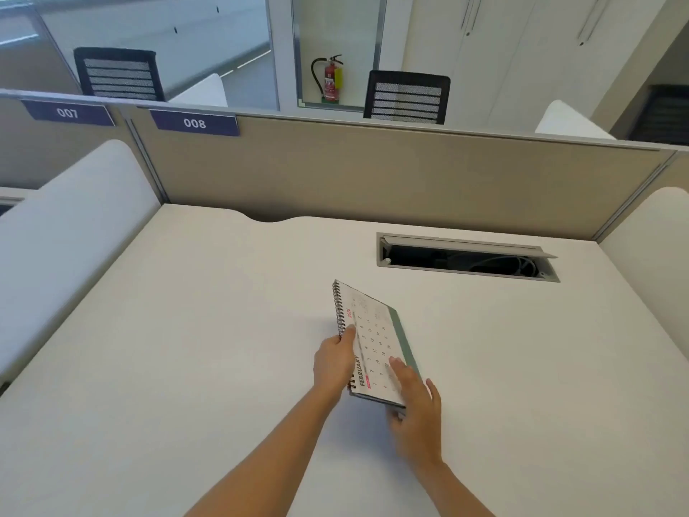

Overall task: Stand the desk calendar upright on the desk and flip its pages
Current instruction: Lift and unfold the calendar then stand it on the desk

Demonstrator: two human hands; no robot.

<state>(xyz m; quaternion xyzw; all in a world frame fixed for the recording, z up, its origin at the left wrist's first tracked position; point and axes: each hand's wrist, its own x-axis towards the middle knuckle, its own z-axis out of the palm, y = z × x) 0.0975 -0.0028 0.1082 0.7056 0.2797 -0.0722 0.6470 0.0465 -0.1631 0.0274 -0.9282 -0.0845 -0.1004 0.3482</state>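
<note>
Arms outstretched; left hand [333, 361], right hand [417, 412] fingers pinching tilted desk calendar [373, 341] edges

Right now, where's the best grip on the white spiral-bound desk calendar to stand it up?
White spiral-bound desk calendar lies folded flat, wire spine left. Probably pinch the near spine end from the left, as the left hand does, right hand at the green base edge.

The desk calendar [373, 345] shows the word "FEBRUARY" along its open page, above a grid of dates too small to read. On the beige partition [373, 173], one dark nameplate [67, 113] reads "007" and another [194, 123] reads "008".
</note>
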